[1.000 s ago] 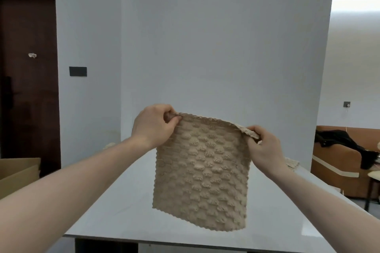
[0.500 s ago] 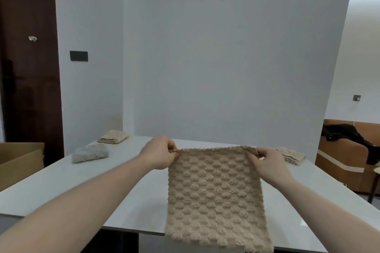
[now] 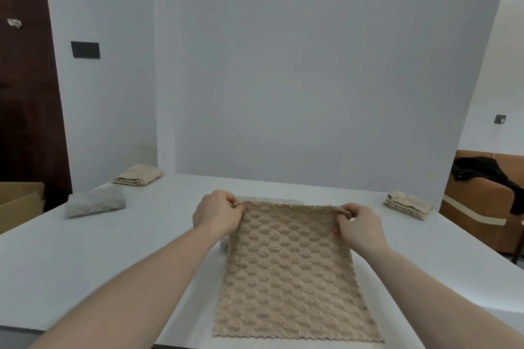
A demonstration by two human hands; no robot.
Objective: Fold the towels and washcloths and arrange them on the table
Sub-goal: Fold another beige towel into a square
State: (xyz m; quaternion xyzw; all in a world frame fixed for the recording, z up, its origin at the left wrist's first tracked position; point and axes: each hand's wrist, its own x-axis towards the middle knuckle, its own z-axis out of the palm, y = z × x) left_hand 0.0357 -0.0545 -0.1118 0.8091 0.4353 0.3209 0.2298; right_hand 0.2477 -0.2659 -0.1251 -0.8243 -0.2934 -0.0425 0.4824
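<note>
Beige bobble-textured washcloth lies spread on the white counter, centre-near, its near edge at or just past the counter's near rim. Left hand pinches the far-left corner, right hand pinches the far-right corner, thumbs over the hem and fingers curled beneath. Both corners sit slightly raised off the surface. The grip at matching corners looks meant to keep the far edge taut and square, likely so it can be carried toward the near edge for a first fold; that is a judgement.

Cloth surface: rows of raised tufted bumps, scalloped hem all round, thick pile, probably soft and limp. A sliver of paler fabric shows beyond its far edge and by the left side; cannot tell what it is.

Already folded and set out, well apart: a grey fluffy folded towel at left, a beige folded cloth far-left, a stack of beige folded cloths far-right. Spacing suggests the arranging runs along the counter's margins, leaving the middle as the working area.
</note>
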